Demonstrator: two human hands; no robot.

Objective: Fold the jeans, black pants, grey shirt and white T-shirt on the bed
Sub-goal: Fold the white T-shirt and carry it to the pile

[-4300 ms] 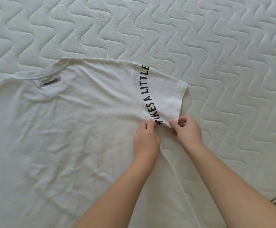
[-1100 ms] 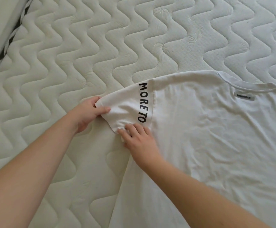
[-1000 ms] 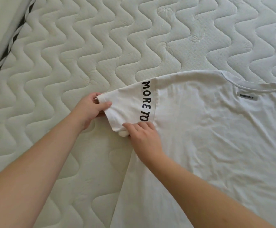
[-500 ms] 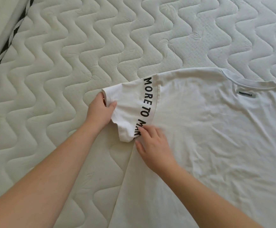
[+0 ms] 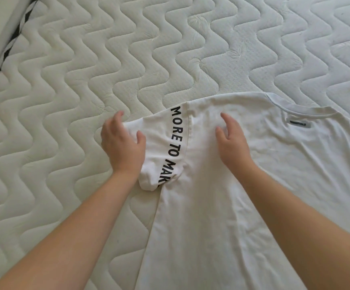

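Your left hand (image 5: 122, 147) rests open on the T-shirt (image 5: 243, 195) sleeve (image 5: 157, 147); your right hand (image 5: 231, 141) lies open, fingers relaxed, on its chest, on the bed (image 5: 107, 70).

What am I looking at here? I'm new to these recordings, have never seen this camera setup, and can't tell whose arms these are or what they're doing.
No machine is involved: these are a person's two bare arms, filmed by a wide-angle camera worn on their head, looking forward and down. That is why the arms reach in from the bottom edge.

A white T-shirt lies spread on a quilted mattress. Its sleeve carries black lettering, and a small label sits at the neck.

The left hand rests on the sleeve's outer end with relaxed fingers. The right hand is over the shirt's chest with fingers straight; whether it touches is unclear. Neither hand grips anything. The shirt is not yet folded.
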